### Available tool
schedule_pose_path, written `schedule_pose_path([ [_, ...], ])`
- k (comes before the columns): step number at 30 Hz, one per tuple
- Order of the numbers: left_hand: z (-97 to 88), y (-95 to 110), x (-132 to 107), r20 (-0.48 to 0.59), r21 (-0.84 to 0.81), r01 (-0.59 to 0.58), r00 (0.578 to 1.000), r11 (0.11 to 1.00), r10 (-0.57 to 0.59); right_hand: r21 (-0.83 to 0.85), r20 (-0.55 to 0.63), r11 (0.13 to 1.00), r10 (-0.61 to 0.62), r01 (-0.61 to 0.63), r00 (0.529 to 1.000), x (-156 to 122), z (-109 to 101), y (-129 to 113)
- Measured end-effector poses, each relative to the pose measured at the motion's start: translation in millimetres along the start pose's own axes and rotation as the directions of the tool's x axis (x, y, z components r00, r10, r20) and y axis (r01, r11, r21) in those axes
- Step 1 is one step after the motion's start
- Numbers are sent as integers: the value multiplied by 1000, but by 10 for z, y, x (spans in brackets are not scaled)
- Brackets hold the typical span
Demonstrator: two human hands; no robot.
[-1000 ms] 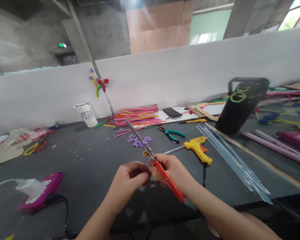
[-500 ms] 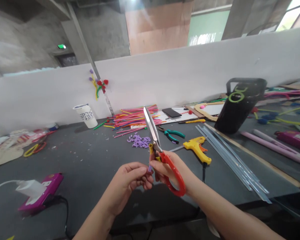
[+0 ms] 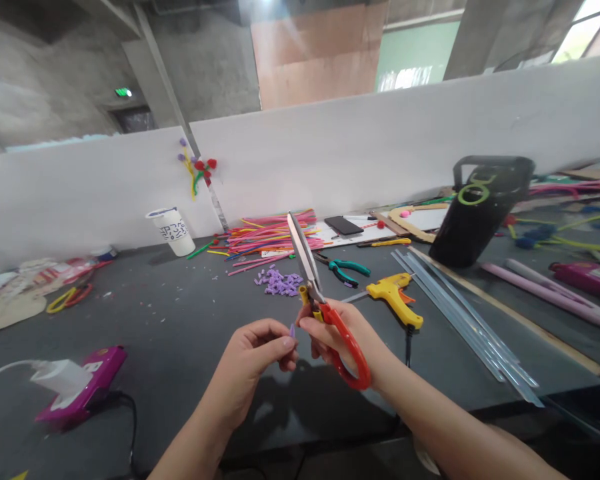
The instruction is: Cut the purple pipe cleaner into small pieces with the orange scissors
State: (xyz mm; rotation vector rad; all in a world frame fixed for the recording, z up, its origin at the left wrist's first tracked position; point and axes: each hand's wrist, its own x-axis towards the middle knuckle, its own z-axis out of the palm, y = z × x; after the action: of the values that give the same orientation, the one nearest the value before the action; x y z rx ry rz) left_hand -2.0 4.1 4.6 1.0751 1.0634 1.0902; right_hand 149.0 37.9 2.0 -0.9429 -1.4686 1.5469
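My right hand (image 3: 347,333) grips the orange-handled scissors (image 3: 325,303), whose closed blades point up and away over the dark table (image 3: 180,320). My left hand (image 3: 255,357) pinches a tiny purple piece (image 3: 292,329) between thumb and fingertips, just left of the scissors' handle. Beyond the hands lies a small heap of purple cut pieces (image 3: 279,281).
Behind the heap lies a pile of coloured sticks (image 3: 273,237). Green pliers (image 3: 347,268), a yellow glue gun (image 3: 395,297) and long clear rods (image 3: 460,317) lie to the right, with a black bin (image 3: 480,210) behind. A white cup (image 3: 173,230) and a magenta device (image 3: 87,380) are to the left.
The scissors swung from lying low, pointing left, to standing upright in my right hand. My left hand drew slightly apart from the right, and the purple piece now shows at its fingertips.
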Motion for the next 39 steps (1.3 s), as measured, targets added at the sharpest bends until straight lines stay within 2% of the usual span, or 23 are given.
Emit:
schedule_pose_path([
  [6,33,3,4,3,198,-39,999,979,39,-22,27,1000,21,-20,999,-1,31,0],
  [8,-5,2,24,-19,363,-75,996,929,87,-15,-10,1000,7,-7,1000,15,9,4],
  [9,-32,-2,40,-26,477,-111,990,872,141,-20,-44,1000,-1,0,999,28,-11,7],
  [11,-86,-23,88,1,728,-208,953,654,303,-58,-123,998,-7,0,992,64,-69,21],
  [13,-119,-62,155,104,880,-264,918,394,383,-122,-171,992,-27,6,985,112,-142,46],
  [15,-122,-113,242,229,948,-289,911,134,343,-164,-200,986,-40,7,979,163,-215,80],
  [17,-102,-169,344,333,942,-316,914,-111,231,-175,-208,985,-45,8,977,208,-275,117],
  [18,-90,-196,398,351,933,-324,914,-153,203,-174,-211,985,-43,6,976,226,-297,134],
  [20,-68,-243,501,373,920,-341,912,-191,170,-162,-218,987,-38,2,975,247,-328,159],
  [24,-45,-297,633,399,906,-366,907,-214,133,-121,-215,993,-28,2,976,243,-349,174],
  [29,-53,-257,648,368,924,-342,917,-171,153,-67,-211,998,-30,16,977,214,-344,142],
  [32,-146,-174,652,312,948,-290,928,-128,205,-25,-219,1000,-19,14,975,197,-337,109],
  [36,-362,-82,737,182,983,-165,938,-80,294,29,-241,1000,-2,9,970,190,-333,82],
  [39,-466,-82,849,152,988,-141,936,-58,318,56,-253,998,6,8,967,208,-322,88],
])
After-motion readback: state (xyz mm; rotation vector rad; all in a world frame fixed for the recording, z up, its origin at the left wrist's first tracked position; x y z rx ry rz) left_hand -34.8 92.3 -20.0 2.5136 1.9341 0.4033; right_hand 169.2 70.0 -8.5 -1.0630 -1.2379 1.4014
